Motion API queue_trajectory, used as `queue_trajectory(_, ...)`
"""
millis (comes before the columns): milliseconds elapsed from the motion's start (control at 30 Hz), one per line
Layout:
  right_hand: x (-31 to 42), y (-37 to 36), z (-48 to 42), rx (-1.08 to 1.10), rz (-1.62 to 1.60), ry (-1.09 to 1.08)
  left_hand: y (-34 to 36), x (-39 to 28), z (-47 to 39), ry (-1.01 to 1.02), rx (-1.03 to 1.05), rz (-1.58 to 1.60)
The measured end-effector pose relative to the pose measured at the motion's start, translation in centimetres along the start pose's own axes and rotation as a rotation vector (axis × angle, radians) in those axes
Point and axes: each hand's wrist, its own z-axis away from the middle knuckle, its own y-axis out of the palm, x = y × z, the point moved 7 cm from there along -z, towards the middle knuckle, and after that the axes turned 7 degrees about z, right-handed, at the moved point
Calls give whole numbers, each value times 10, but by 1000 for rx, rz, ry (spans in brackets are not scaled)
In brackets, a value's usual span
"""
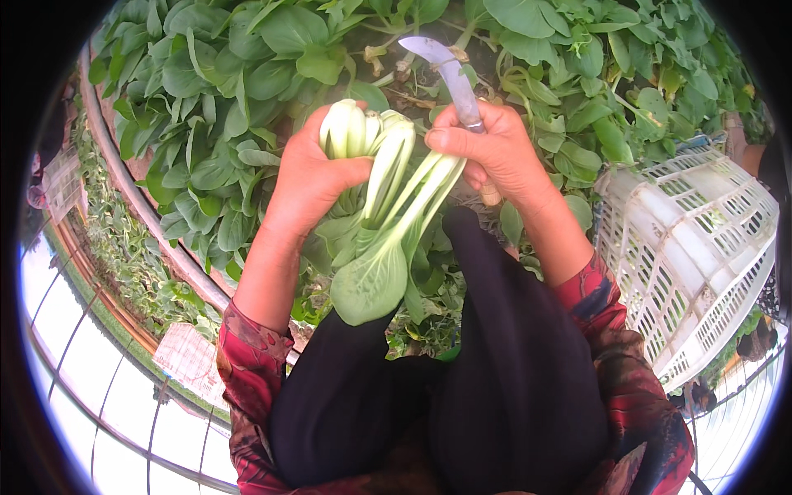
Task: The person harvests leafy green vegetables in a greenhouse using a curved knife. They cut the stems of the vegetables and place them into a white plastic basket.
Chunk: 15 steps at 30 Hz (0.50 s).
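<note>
My left hand (318,167) grips a bunch of bok choy (348,127) by its pale stalk bases, with the green leaves hanging down over my knees. In my right hand (489,142) is a curved knife (448,71) with a short wooden handle (490,194), its blade pointing up and to the left. The thumb and fingers of that same hand also pinch the base of another bok choy head (428,192). Its stalks slant down to the left, crossing beside the bunch. One broad leaf (371,288) lies in front.
Dense bok choy plants (216,93) grow ahead and to both sides. A white slatted plastic crate (693,241) stands tilted at my right. A curved pipe (133,192) borders the bed on the left. Parts of another person (752,158) show at the far right.
</note>
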Motion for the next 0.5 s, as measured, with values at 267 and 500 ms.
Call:
queue_trajectory(267, -19, 2, -9, -78, -12, 37, 10, 23, 7, -142, 94, 158)
queue_trajectory(500, -9, 6, -8, -280, 202, -136, 23, 16, 19, -30, 98, 72)
